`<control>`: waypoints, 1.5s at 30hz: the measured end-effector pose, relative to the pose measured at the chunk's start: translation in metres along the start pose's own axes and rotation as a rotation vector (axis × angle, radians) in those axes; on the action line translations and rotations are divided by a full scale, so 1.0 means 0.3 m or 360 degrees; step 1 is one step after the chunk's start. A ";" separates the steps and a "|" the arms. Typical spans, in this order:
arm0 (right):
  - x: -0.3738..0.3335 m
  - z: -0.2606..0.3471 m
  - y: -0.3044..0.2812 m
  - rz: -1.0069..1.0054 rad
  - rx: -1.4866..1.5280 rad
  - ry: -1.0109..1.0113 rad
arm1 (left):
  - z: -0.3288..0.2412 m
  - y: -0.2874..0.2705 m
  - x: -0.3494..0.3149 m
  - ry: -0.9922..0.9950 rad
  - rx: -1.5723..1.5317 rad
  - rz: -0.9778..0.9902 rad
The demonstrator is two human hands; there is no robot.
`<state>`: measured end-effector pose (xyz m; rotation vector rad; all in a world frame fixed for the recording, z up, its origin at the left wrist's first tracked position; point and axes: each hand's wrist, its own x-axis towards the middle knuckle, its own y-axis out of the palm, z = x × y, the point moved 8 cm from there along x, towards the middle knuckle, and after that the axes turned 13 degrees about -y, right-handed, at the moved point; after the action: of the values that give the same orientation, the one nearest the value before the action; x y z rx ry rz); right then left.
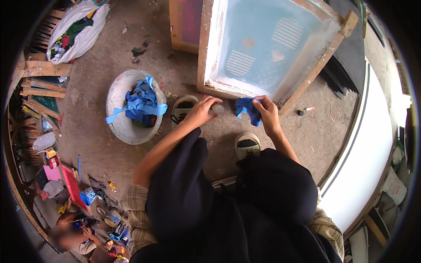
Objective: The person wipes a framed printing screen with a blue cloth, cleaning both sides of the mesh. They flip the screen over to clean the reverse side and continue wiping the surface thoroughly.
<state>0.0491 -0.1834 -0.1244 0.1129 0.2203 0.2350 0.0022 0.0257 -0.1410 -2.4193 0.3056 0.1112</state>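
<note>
Before the person's knees, near the lower edge of a wooden-framed screen [250, 26], one crumpled, bright blue cloth scrap [250, 111] hangs in folds from the right hand [269, 113], pinched between thumb and fingers. To its left, the left hand [201, 112] curls its fingers around one small, round, translucent object [218, 109]; whether it is a cap or a container is hard to make out.

The screen's pale blue mesh bears two rounded, striped shapes and two smaller, plain patches. Behind it, one second frame with purple mesh [187, 19] is partly hidden and cut off at the top.

Left of the hands stands one whitish, round bucket [116, 127] with tangled blue strips [142, 105] inside, too jumbled to count. Two pale sandals [247, 150] flank the hands, the left one partly covered by the forearm. Farther out, one white sack [91, 33] holds mixed coloured cloth. At lower left, another person [81, 239] is blurred, half lost among clutter.
</note>
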 end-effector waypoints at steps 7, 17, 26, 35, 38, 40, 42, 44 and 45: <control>0.031 -0.051 0.060 -0.0044 0.0163 0.0121 | 0.016 0.021 0.011 -0.0098 -0.0251 -0.0080; 0.033 0.030 0.110 -0.0140 0.0008 -0.0029 | -0.220 -0.107 0.051 0.0037 0.0070 -0.0208; 0.013 -0.005 0.061 -0.0275 -0.0133 -0.0056 | -0.304 -0.107 0.078 -0.0079 0.0501 -0.0216; 0.008 -0.040 0.079 -0.0248 -0.0104 0.0036 | -0.284 -0.108 0.064 -0.0119 0.0614 -0.0237; 0.016 -0.044 0.083 -0.0215 0.0214 0.0085 | -0.259 -0.116 0.061 -0.0143 0.0459 -0.0259; 0.022 -0.035 0.074 -0.0265 0.0571 0.0176 | -0.237 -0.124 0.058 -0.0152 0.0352 -0.0306; 0.023 -0.024 0.062 -0.0309 0.0759 0.0201 | -0.231 -0.140 0.049 -0.0142 0.0272 -0.0381; 0.022 -0.030 0.054 -0.0350 0.0732 0.0187 | -0.247 -0.159 0.043 -0.0048 0.0233 -0.0437; 0.023 -0.031 0.054 -0.0367 0.0719 0.0183 | -0.262 -0.172 0.042 -0.0005 0.0215 -0.0466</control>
<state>0.0501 -0.1653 -0.1326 0.5200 0.3961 -0.0422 0.0272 0.0105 -0.0508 -2.3009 -0.0440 -0.0359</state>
